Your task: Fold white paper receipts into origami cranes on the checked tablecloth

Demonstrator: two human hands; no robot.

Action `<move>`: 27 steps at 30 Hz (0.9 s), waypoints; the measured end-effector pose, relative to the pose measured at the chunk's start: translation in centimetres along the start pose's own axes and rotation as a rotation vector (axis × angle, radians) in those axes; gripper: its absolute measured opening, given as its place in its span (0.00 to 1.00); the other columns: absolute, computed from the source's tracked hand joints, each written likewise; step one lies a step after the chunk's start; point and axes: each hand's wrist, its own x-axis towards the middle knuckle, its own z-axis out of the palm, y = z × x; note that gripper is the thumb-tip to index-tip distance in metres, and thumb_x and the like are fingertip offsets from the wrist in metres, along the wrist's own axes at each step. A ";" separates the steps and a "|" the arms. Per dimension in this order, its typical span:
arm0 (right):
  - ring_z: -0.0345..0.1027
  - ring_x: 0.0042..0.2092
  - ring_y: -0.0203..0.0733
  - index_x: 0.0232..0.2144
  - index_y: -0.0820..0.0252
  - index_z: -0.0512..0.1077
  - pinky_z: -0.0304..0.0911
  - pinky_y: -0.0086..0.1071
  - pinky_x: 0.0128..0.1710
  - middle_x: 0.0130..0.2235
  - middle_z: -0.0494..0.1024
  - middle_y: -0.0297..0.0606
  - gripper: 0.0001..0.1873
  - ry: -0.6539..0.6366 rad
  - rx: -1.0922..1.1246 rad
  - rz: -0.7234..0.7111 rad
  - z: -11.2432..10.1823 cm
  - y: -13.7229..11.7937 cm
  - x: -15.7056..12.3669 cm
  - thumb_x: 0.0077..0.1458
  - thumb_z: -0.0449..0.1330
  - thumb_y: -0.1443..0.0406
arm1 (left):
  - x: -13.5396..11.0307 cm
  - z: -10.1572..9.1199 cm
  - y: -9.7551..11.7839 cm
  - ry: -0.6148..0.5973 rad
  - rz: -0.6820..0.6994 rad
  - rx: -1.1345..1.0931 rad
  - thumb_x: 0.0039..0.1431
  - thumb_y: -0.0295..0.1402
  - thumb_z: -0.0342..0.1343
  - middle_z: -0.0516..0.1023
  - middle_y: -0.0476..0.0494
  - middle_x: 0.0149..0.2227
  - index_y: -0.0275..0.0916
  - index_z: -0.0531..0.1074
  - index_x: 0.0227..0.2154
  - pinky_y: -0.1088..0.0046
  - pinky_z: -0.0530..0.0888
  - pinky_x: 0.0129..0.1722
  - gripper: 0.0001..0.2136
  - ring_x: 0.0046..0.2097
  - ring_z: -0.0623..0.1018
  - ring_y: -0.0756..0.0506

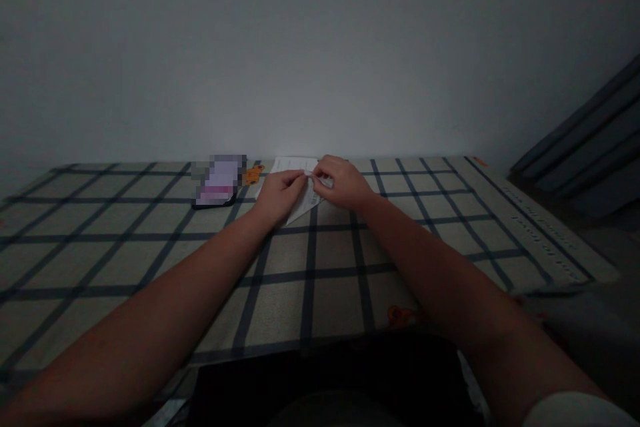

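Forearms [190, 287] reach from the near edge to the far edge of the checked table [310, 267], where the left hand [281, 192] and right hand [345, 183] both pinch a white paper [301, 208] in their fingertips. It's already creased to a point, so partway folded I'd say. A flat sheet [293, 164] lies just behind it, with a phone [219, 181] off to the left.

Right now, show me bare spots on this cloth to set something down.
Free: cloth left of the left hand, below the phone; between the forearms; cloth right of the right hand to the lettered edge. Crowded: far middle, both hands on the paper beside the phone.
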 end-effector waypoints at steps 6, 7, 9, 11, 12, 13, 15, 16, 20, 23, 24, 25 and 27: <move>0.64 0.38 0.40 0.34 0.61 0.71 0.58 0.34 0.42 0.35 0.73 0.39 0.07 0.020 0.036 0.040 0.2 -0.2 0.1 0.60 0.54 0.64 | -0.2 0.0 0.0 -0.033 0.089 0.112 0.61 0.40 0.51 0.84 0.46 0.41 0.40 0.82 0.41 0.68 0.72 0.45 0.16 0.43 0.79 0.40; 0.64 0.38 0.39 0.34 0.61 0.71 0.57 0.33 0.41 0.34 0.73 0.39 0.08 0.021 0.044 0.043 0.2 -0.2 0.1 0.60 0.54 0.64 | -0.3 -0.1 0.1 -0.037 0.096 0.123 0.61 0.40 0.51 0.84 0.45 0.41 0.40 0.82 0.41 0.68 0.72 0.45 0.16 0.43 0.80 0.40; 0.64 0.37 0.39 0.33 0.61 0.72 0.57 0.33 0.40 0.34 0.73 0.39 0.08 0.018 0.060 0.038 0.2 -0.2 0.1 0.60 0.54 0.65 | -0.3 -0.1 0.1 -0.039 0.106 0.132 0.61 0.40 0.50 0.84 0.44 0.40 0.39 0.82 0.40 0.68 0.72 0.43 0.16 0.42 0.80 0.40; 0.64 0.37 0.39 0.33 0.61 0.72 0.57 0.33 0.39 0.34 0.73 0.38 0.07 0.015 0.066 0.044 0.2 -0.3 0.1 0.59 0.55 0.65 | -0.3 -0.1 0.2 -0.036 0.113 0.135 0.61 0.40 0.50 0.84 0.44 0.39 0.39 0.82 0.39 0.69 0.71 0.42 0.17 0.41 0.80 0.40; 0.64 0.37 0.39 0.33 0.61 0.72 0.57 0.33 0.39 0.34 0.73 0.38 0.07 0.015 0.066 0.053 0.2 -0.3 0.1 0.58 0.55 0.65 | -0.3 -0.2 0.3 -0.039 0.113 0.140 0.61 0.40 0.50 0.84 0.44 0.38 0.39 0.82 0.38 0.69 0.71 0.41 0.17 0.40 0.80 0.41; 0.64 0.37 0.39 0.32 0.61 0.72 0.57 0.33 0.39 0.33 0.73 0.38 0.06 0.016 0.068 0.062 0.2 -0.4 0.1 0.58 0.55 0.65 | -0.3 -0.2 0.4 -0.044 0.112 0.149 0.61 0.39 0.50 0.84 0.44 0.37 0.39 0.82 0.38 0.69 0.71 0.40 0.16 0.39 0.79 0.41; 0.64 0.36 0.39 0.31 0.61 0.72 0.57 0.33 0.39 0.33 0.73 0.38 0.05 0.028 0.085 0.073 0.2 -0.5 0.2 0.56 0.56 0.66 | -0.4 -0.3 0.7 -0.061 0.114 0.179 0.61 0.39 0.50 0.84 0.44 0.36 0.39 0.82 0.37 0.69 0.70 0.39 0.16 0.36 0.79 0.42; 0.64 0.36 0.39 0.31 0.61 0.72 0.57 0.33 0.38 0.32 0.73 0.38 0.05 0.039 0.098 0.078 0.2 -0.6 0.2 0.55 0.56 0.66 | -0.5 -0.4 0.8 -0.070 0.120 0.198 0.60 0.39 0.50 0.84 0.44 0.35 0.40 0.82 0.37 0.70 0.70 0.38 0.16 0.34 0.78 0.43; 0.64 0.34 0.38 0.28 0.61 0.71 0.57 0.32 0.36 0.31 0.73 0.37 0.03 0.075 0.154 0.144 0.3 -0.8 0.5 0.52 0.58 0.67 | -0.6 -0.4 1.0 -0.066 0.167 0.277 0.60 0.39 0.51 0.83 0.44 0.32 0.40 0.82 0.35 0.70 0.68 0.35 0.15 0.30 0.77 0.44; 0.64 0.33 0.38 0.27 0.61 0.71 0.57 0.32 0.35 0.30 0.74 0.36 0.03 0.086 0.222 0.238 0.4 -0.9 0.5 0.50 0.59 0.66 | -0.5 -0.4 0.7 -0.065 0.181 0.300 0.60 0.40 0.50 0.83 0.42 0.32 0.39 0.82 0.36 0.70 0.67 0.33 0.16 0.31 0.77 0.43; 0.65 0.33 0.38 0.27 0.60 0.72 0.58 0.32 0.35 0.30 0.74 0.36 0.04 0.076 0.249 0.262 0.5 -0.9 0.6 0.50 0.59 0.65 | -0.5 -0.5 0.7 -0.061 0.178 0.301 0.60 0.40 0.50 0.83 0.42 0.33 0.39 0.82 0.36 0.70 0.67 0.34 0.16 0.32 0.77 0.43; 0.65 0.33 0.38 0.28 0.60 0.73 0.58 0.32 0.35 0.31 0.75 0.36 0.05 0.070 0.279 0.286 0.4 -0.8 0.5 0.52 0.59 0.64 | -0.4 -0.5 0.6 -0.054 0.172 0.299 0.60 0.40 0.49 0.83 0.42 0.33 0.39 0.82 0.36 0.69 0.68 0.34 0.16 0.33 0.78 0.43; 0.65 0.34 0.38 0.30 0.61 0.74 0.58 0.32 0.35 0.31 0.76 0.37 0.08 0.063 0.312 0.314 0.4 -0.6 0.5 0.54 0.58 0.62 | -0.4 -0.5 0.6 -0.028 0.153 0.286 0.60 0.40 0.49 0.83 0.42 0.34 0.40 0.81 0.35 0.69 0.68 0.36 0.16 0.35 0.78 0.42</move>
